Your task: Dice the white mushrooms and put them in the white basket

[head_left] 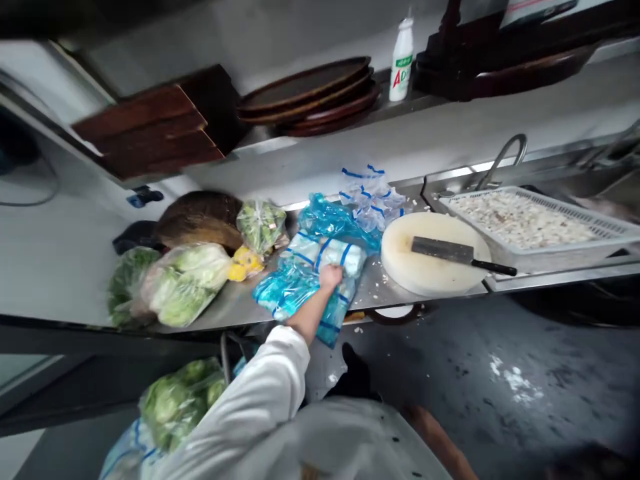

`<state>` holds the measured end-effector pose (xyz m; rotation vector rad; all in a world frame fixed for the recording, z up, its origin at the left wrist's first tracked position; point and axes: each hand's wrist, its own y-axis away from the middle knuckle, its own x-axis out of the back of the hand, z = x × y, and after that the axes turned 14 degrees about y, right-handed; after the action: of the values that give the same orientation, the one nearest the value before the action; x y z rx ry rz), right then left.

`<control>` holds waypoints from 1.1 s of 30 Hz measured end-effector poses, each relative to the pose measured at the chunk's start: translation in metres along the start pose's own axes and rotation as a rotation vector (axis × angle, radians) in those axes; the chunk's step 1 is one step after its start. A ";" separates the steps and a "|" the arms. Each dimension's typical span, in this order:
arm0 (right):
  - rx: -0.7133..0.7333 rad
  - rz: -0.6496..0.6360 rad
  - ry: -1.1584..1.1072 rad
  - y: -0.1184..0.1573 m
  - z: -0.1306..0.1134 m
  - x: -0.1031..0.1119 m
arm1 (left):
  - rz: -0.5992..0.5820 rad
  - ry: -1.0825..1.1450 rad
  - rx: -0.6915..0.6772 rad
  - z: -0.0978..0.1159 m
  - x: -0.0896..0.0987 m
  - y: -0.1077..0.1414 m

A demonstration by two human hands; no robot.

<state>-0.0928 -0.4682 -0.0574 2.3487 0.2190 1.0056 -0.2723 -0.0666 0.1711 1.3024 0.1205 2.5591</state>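
My left hand [331, 275], at the end of a white sleeve, is closed at the edge of a blue plastic bag [295, 287] on the steel counter. White packs with blue stripes [345, 255] lie in and on the bag, right beside my fingers. Just behind them is another crumpled blue bag [327, 217]. Clear wrappers with blue strips [375, 200] are heaped near the wall. Of my right arm only a bare stretch shows low in the view; its hand cannot be made out.
A cleaver [443, 250] lies on a round white chopping board [400, 267], its handle overhanging. Beyond is a white basket [615, 233] of chopped pale food. Bagged cabbage [190, 283] and a yellow bundle [245, 263] sit left. Wooden trays [305, 87] and a bottle [401, 60] stand on the shelf.
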 end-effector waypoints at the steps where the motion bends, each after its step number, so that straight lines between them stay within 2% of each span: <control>1: -0.033 -0.015 -0.017 0.007 0.005 0.004 | -0.040 0.017 0.007 0.007 -0.021 -0.020; 3: -0.162 0.024 -0.040 0.026 0.017 0.014 | -0.098 0.056 -0.013 0.016 -0.051 -0.054; 5: -0.313 0.077 -0.034 0.044 0.030 0.028 | -0.149 0.089 -0.040 0.019 -0.067 -0.082; 8: -0.409 0.060 -0.024 0.055 0.045 0.056 | -0.189 0.096 -0.044 0.014 -0.072 -0.110; 10: -0.399 0.046 -0.036 0.046 0.049 0.084 | -0.198 0.065 -0.033 0.007 -0.069 -0.121; 12: -0.397 0.108 -0.030 0.023 0.049 0.124 | -0.192 -0.001 -0.023 -0.003 -0.064 -0.125; 13: -0.380 0.186 -0.017 0.007 0.048 0.149 | -0.184 -0.041 -0.020 -0.007 -0.062 -0.125; 16: -0.259 0.404 0.056 -0.051 0.049 0.236 | -0.140 -0.152 0.005 -0.015 -0.053 -0.116; 19: -0.128 0.708 0.333 -0.112 0.052 0.322 | -0.085 -0.232 0.070 -0.011 -0.048 -0.099; 21: -0.075 0.799 0.532 -0.149 0.057 0.367 | -0.043 -0.267 0.126 0.000 -0.050 -0.087; 23: -0.032 0.736 0.689 -0.179 0.063 0.401 | 0.014 -0.275 0.173 0.013 -0.054 -0.075; 26: 0.076 0.534 0.837 -0.213 0.073 0.431 | 0.117 -0.251 0.216 0.032 -0.063 -0.059; 28: 0.159 0.452 0.881 -0.226 0.078 0.441 | 0.198 -0.242 0.238 0.040 -0.069 -0.050; 30: 0.190 0.424 0.854 -0.233 0.079 0.445 | 0.296 -0.248 0.259 0.044 -0.076 -0.042; 33: 0.209 0.350 0.663 -0.234 0.064 0.444 | 0.385 -0.250 0.286 0.043 -0.083 -0.035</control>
<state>0.2819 -0.1444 0.0480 2.1900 0.1684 2.0055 -0.1841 -0.0574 0.1248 1.9070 0.2110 2.7306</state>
